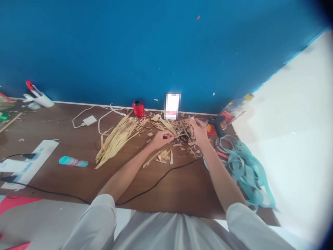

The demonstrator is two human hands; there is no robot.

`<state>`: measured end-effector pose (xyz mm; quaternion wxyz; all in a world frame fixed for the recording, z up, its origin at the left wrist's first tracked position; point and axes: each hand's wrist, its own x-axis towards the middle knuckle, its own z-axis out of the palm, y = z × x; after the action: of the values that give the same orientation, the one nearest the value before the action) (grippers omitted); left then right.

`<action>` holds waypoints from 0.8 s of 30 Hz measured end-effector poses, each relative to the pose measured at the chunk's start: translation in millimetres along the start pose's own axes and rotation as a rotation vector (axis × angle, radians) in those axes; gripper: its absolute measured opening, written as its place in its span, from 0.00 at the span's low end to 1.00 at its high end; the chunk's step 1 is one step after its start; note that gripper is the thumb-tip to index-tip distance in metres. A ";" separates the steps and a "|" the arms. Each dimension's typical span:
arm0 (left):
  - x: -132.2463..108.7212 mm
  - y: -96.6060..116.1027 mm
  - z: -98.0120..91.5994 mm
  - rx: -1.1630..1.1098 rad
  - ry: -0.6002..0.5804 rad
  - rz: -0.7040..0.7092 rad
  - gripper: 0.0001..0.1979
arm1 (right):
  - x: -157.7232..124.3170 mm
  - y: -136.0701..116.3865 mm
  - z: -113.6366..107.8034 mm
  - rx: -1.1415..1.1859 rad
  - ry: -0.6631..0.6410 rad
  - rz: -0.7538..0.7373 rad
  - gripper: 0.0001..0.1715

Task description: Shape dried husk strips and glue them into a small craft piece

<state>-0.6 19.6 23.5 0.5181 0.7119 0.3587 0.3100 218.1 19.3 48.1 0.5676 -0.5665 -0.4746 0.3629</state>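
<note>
My left hand (162, 139) is closed in a pinch on a thin strip of dried corn husk (178, 136), above a litter of husk scraps. To its right my right hand (198, 131) is raised, fingers curled together; what they hold, if anything, is too small to make out. Between the hands lie what look like black scissors (184, 136), partly covered by scraps. A large bundle of pale dried husks (118, 140) rests left of my left hand. Smaller husk pieces (163, 156) lie just in front of it. Beyond my right hand is a black glue gun (218, 125).
A bright blurred upright rectangle (172, 106) and a red roll (138, 109) stand by the blue wall. Teal ribbon (247, 170) heaps at the right. A black cable (166, 173) crosses the table. Leftward are a white charger (89, 120), a blue tube (73, 161) and a power strip (43, 156).
</note>
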 end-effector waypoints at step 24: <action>-0.2 -2.1 0.2 0.022 0.007 0.014 0.13 | -3.0 -5.4 2.0 -0.013 0.006 -0.052 0.24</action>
<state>-1.0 19.7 21.4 0.5068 0.7189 0.3590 0.3123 214.6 16.6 52.9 0.5748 -0.5586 -0.4898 0.3431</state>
